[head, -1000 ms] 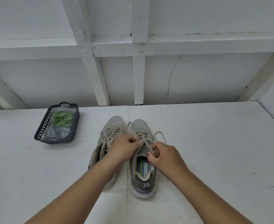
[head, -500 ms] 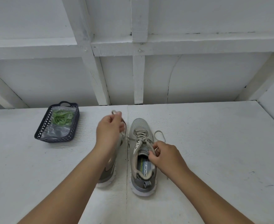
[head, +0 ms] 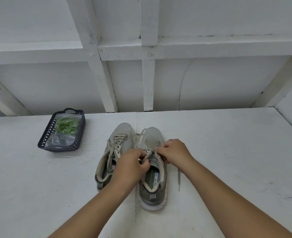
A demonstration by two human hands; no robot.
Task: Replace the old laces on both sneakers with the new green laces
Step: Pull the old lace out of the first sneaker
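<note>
Two grey sneakers stand side by side on the white table, toes pointing away from me. The left sneaker (head: 119,143) keeps its beige lace tied through the eyelets. Over the right sneaker (head: 152,186), my left hand (head: 131,162) pinches the old beige lace (head: 179,179) at the upper eyelets. My right hand (head: 174,151) pinches the same lace on the other side; one loose end trails onto the table to the right. The green laces (head: 67,125) lie in a clear bag inside a dark basket (head: 46,141) at the far left.
A white framed wall (head: 148,83) rises behind the table's back edge. The basket sits about a hand's width left of the sneakers. A seam (head: 136,121) in the tabletop runs between the two sneakers.
My left hand came back down from its raised spot above the left sneaker and now pinches the lace at the right sneaker. My right hand shifted slightly forward; a lace end lies on the table.
</note>
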